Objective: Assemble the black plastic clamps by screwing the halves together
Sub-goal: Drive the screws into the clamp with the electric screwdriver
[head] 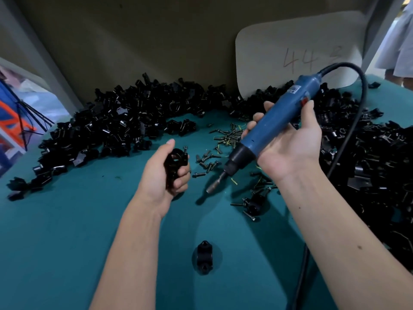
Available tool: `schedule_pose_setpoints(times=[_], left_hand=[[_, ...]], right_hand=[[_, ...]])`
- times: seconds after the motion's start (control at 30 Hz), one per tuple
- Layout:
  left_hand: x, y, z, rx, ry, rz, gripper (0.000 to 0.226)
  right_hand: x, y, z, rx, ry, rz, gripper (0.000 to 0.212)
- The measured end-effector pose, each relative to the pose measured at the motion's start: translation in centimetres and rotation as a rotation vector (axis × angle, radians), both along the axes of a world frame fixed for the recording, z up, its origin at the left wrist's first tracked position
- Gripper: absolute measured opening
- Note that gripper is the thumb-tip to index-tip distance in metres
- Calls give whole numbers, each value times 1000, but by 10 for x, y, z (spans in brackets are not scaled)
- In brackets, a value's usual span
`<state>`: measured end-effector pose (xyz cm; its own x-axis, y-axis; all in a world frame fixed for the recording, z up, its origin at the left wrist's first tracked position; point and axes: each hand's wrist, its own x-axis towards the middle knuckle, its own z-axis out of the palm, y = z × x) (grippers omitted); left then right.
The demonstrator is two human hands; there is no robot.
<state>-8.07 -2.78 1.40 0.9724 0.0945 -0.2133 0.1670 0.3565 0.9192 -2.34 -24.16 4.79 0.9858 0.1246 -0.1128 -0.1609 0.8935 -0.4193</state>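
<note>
My left hand (165,175) grips a black plastic clamp (175,164) with a screw standing in its top right corner. My right hand (288,139) holds a blue electric screwdriver (268,128), its bit (215,183) pointing down and left, a short way right of the clamp and not touching it. Loose black screws (221,139) lie scattered on the teal table (67,220) between the hands. One black clamp (203,257) lies alone near the front. Another clamp with screws sticking out (254,203) lies under my right wrist.
Large heaps of black clamp halves (125,121) ring the back and right side (368,164) of the table. The screwdriver's black cable (348,135) loops over the right heap and runs down to the front edge. A white card marked 44 (297,52) leans on the back wall.
</note>
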Motion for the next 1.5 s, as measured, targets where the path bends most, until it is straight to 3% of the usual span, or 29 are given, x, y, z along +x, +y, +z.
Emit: schedule_pose_setpoints(times=[0.5,0.67,0.77,1.03,1.5], left_hand=[[4,-4,-8,86,-60,-36,29],[1,5,-8,223,24,-162,29],[1,4,-8,355,51,-214,24],[5,-6,-8,550,76,-314,22],[7,-8,-11,530,72,-339,24]], right_hand=[[-6,2,-1,-149,115,-22,83],[-4,1,12,-59,65,-204,42],[-3,-4,18,-101,27,-259,28],[-4,0,19,-135,-20,-242,27],[-4,-1,19,-161,-22,-234,27]])
